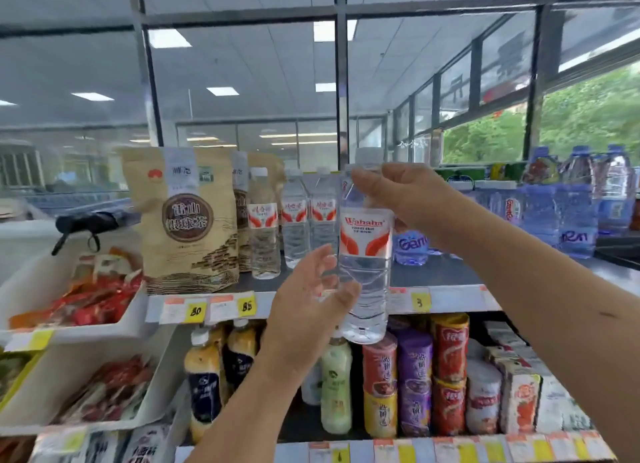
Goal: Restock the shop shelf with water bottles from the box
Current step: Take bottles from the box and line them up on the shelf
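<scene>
Both forearms reach in from the bottom and right edges toward the top shelf. Left hand sits low, its grip spread wide, palm turned toward the lower body of a clear water bottle; the fingertips lie just beside the plastic, and I cannot tell whether they touch it. Right hand is higher, its grip pinching the bottle's shoulder just under the white cap. That bottle is upright, held in the air in front of the shelf edge, its base hanging below the price-tag strip, red-and-white label facing the camera.

On the shelf behind it stand 3 matching water bottles in a row, upright and close together. Left of them stand 2 tan tea pouches. To the right, blue-tinted bottle packs sit farther back. Below, the next shelf carries milk-tea bottles and stacked cups. White bins with red snack packets lie at left.
</scene>
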Demonstrator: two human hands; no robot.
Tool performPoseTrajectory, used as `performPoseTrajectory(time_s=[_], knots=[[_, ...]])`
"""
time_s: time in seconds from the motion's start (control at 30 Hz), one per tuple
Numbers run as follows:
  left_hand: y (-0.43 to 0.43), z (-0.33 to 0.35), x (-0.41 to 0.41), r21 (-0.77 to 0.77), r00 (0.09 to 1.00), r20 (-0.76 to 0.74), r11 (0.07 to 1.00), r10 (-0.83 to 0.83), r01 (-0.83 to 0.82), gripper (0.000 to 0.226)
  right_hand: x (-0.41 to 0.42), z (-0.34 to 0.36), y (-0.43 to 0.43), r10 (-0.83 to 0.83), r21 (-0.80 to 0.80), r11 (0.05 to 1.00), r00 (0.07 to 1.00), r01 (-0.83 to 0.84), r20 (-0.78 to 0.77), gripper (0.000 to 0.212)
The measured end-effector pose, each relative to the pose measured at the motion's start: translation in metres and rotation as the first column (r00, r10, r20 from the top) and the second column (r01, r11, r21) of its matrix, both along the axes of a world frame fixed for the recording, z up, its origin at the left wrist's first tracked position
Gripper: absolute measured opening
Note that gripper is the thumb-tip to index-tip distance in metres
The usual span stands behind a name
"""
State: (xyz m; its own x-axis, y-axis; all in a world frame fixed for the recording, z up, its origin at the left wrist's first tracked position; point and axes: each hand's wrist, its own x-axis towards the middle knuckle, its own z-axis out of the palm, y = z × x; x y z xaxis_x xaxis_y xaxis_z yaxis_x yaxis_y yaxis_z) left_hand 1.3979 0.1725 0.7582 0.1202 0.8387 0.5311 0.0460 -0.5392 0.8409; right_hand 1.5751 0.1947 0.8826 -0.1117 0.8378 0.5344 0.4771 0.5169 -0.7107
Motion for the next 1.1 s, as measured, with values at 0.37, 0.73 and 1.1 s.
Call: performPoseTrajectory(time_s=[0.37,0.73,1.1], knots=[[0.067,0.022,-0.022,0.044,0.983,-0.107,0.988,0.15,-0.146,0.101,-0.065,0.017,0.057,-0.249,0.088,0.964,0.968,0.252,-0.043,0.082],[0.096,0.039,-0.033,-0.088,0.982,0.067,0.98,-0.174,0.18,0.062,-0.04,-0.028,0.081,0.266,-0.248,0.915,0.938,-0.319,-0.224,0.043],[0.112,0.032,-0.071,-0.071,0.982,0.174,0.995,0.078,-0.067,0.06,-0.046,-0.053,0.135,-0.129,-0.134,0.984,0.988,0.117,-0.083,0.064]])
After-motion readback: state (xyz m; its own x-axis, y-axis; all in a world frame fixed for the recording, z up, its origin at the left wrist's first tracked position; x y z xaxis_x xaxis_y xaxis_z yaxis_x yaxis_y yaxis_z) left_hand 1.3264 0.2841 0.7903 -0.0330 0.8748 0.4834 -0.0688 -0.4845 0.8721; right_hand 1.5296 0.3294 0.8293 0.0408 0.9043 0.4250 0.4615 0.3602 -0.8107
